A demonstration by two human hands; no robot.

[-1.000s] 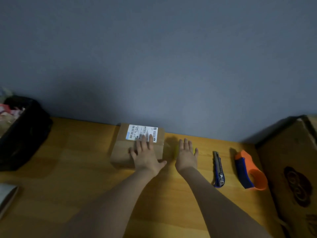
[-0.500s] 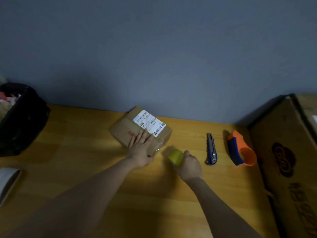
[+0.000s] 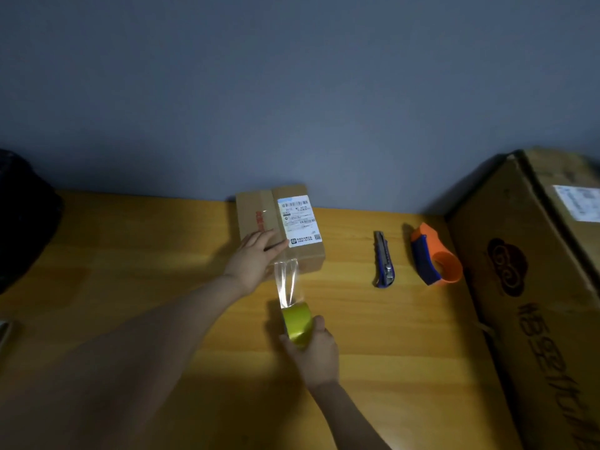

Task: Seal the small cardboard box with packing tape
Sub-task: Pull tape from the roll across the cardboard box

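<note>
The small cardboard box (image 3: 256,206) with a white shipping label (image 3: 300,220) lies on the wooden table near the wall. My left hand (image 3: 255,258) rests flat on the box's near edge, fingers spread, pressing the tape end down. A clear strip of tape (image 3: 287,282) stretches from the box's front edge down to a yellow-green tape roll (image 3: 297,323). My right hand (image 3: 313,352) grips that roll just in front of the box, above the table.
A blue utility knife (image 3: 383,259) and an orange-and-blue tape dispenser (image 3: 433,254) lie right of the box. A large cardboard carton (image 3: 532,287) stands at the right edge. A dark bag (image 3: 22,216) sits at far left on the wooden table (image 3: 130,254).
The box has been turned so its label runs lengthwise toward me. My right hand has pulled the roll back toward me, drawing out a strip of clear tape. My left hand stays on the box.
</note>
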